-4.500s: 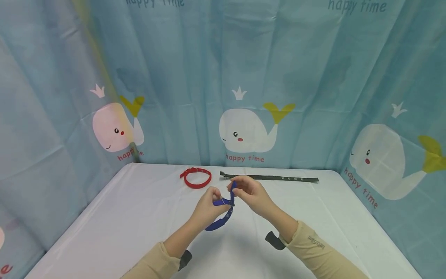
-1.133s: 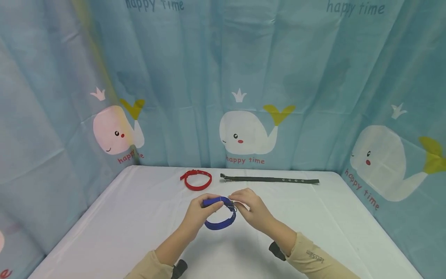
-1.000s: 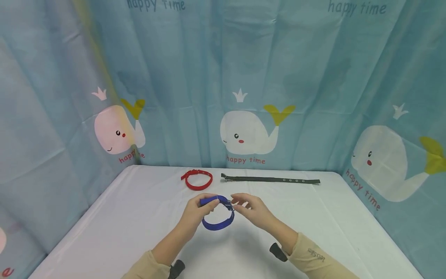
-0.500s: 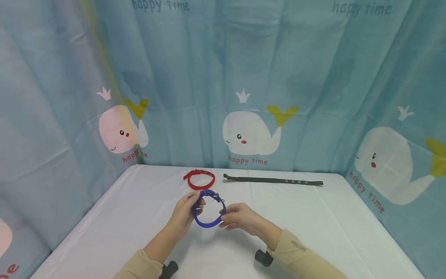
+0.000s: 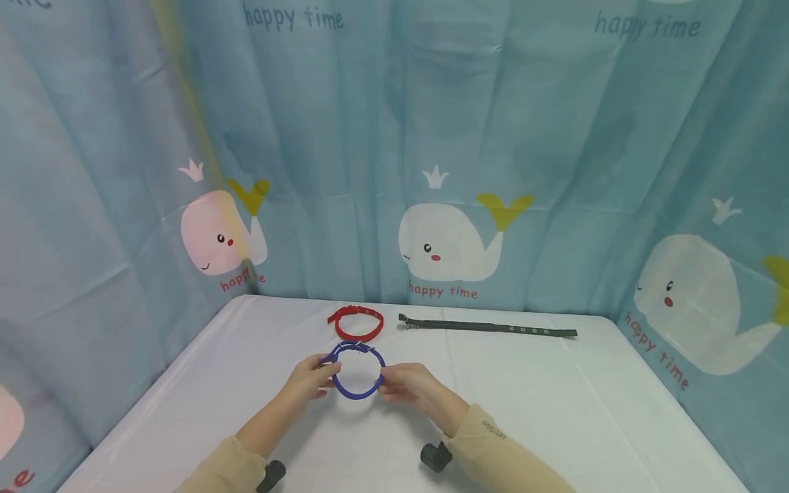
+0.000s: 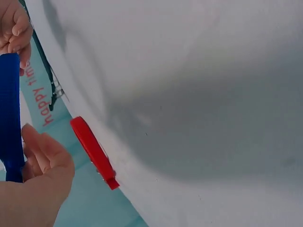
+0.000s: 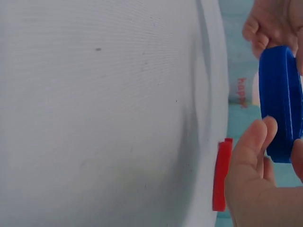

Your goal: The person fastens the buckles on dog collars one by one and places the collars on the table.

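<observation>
Blue collar point(image 5: 359, 370), buckled into a ring, held up on edge just above the white tablecloth point(image 5: 555, 411), between the two hands and near the table's middle. Left hand point(image 5: 308, 378) pinching the ring's left side with thumb and curled fingers; right hand point(image 5: 407, 383) pinching its right side the same way. In the wrist views, thumb and fingertips closed on the flat blue band from either side.

Judged light and pliant: a thin webbing or soft plastic strap, likely to sag or fold rather than keep its round form if pinched at one point only. Surface looked smooth, so possibly a little slippery; flat faces of the band judged the surest place for a pinch. Small metal buckle point(image 5: 364, 347) sat at the top of the ring, the only stiff part; not fragile, by the look of it. Exact material hard to tell from these views.

Red collar point(image 5: 357, 322), also closed into a loop, lay just behind the blue one, near but apart from it. Dark green strap point(image 5: 493, 327) lay flat and straight along the back edge, well to the right. Whale-print curtain point(image 5: 444, 171) closed in the back and both sides of the table. Open cloth on the left, on the right and in front of the hands gave room for moving; the least room toward the back.
</observation>
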The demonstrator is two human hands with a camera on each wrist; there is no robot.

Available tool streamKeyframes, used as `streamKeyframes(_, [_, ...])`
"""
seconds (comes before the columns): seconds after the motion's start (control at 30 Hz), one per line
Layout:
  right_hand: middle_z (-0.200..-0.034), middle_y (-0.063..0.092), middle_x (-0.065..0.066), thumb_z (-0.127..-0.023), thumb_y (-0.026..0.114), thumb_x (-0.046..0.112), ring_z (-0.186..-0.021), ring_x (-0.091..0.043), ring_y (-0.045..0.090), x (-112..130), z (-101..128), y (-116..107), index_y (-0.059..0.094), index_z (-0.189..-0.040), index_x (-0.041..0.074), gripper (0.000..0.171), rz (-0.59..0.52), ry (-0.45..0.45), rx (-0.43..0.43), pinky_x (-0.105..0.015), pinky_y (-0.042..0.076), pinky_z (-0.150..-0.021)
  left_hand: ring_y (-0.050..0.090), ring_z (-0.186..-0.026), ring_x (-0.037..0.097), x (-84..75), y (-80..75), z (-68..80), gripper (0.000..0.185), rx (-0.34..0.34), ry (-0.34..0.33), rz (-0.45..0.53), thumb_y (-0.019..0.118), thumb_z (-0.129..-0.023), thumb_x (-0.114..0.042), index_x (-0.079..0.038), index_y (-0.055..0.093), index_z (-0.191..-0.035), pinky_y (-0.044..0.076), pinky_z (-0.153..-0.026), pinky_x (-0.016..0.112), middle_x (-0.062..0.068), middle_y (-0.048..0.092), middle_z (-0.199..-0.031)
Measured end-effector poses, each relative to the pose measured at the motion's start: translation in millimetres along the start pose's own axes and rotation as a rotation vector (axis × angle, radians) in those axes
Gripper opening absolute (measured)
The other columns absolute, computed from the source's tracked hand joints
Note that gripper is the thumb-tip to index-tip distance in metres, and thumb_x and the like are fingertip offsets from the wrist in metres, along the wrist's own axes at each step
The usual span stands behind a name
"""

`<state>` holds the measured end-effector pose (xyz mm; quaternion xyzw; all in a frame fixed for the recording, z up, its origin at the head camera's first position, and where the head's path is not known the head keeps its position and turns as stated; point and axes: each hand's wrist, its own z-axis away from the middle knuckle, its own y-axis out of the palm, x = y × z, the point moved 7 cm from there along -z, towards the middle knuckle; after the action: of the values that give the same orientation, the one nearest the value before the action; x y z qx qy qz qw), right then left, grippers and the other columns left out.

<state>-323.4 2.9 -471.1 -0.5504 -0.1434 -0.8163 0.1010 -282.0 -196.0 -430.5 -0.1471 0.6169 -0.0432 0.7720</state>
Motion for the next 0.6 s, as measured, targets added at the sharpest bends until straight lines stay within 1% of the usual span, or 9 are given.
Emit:
streamKeyframes(0.1, [-0.087,0.069,-0.01,-0.093,0.065,0.01,-0.075,-0.015,0.065,-2,-6,0,0.061,-0.115,-0.009,0.029,-0.057,0.019,-0.044,-0.028,0.056,-0.072,0.065,-0.089,0.025,1.9,-2.8,-5.1,0.045,0.011,-0.017,-0.014,0.063,-0.095,-0.024,0.008,0.052,-0.125,0.052,-0.082,0.042,0.023,0.064,-0.11])
streamKeyframes(0.2, [-0.088,0.069,-0.01,-0.092,0.066,0.009,-0.076,-0.016,0.065,-3,-11,1,0.061,-0.116,-0.009,0.03,-0.093,0.03,-0.063,-0.029,0.056,-0.073,0.065,-0.086,0.023,4.9,-5.7,-8.8,0.042,0.02,-0.031,-0.013,0.063,-0.096,-0.021,0.009,0.052,-0.123,0.053,-0.08,0.039,0.02,0.065,-0.104])
streamKeyframes(0.27, [-0.089,0.069,-0.011,-0.092,0.067,0.008,-0.077,-0.017,0.065,-4,-14,3,0.06,-0.118,-0.009,0.032,-0.109,0.044,-0.066,-0.029,0.056,-0.074,0.066,-0.086,0.023,7.1,-7.8,-10.4,0.041,0.022,-0.038,-0.007,0.062,-0.096,-0.02,0.009,0.052,-0.123,0.054,-0.08,0.038,0.017,0.066,-0.101])
streamKeyframes(0.4, [-0.09,0.068,-0.011,-0.092,0.067,0.007,-0.078,-0.017,0.064,-5,-18,6,0.058,-0.12,-0.01,0.034,-0.131,0.051,-0.063,-0.03,0.056,-0.076,0.066,-0.086,0.024,10.9,-11.1,-14.6,0.039,0.03,-0.052,0.002,0.061,-0.097,-0.018,0.01,0.052,-0.123,0.054,-0.079,0.038,0.015,0.067,-0.098])
streamKeyframes(0.6, [-0.084,0.067,-0.008,-0.092,0.064,0.003,-0.074,-0.015,0.064,-3,-25,12,0.058,-0.12,-0.011,0.032,-0.154,0.045,-0.065,-0.028,0.055,-0.071,0.065,-0.089,0.024,14.7,-15.8,-25.0,0.04,0.047,-0.077,-0.011,0.06,-0.097,-0.017,0.012,0.052,-0.124,0.053,-0.082,0.039,0.017,0.066,-0.101])
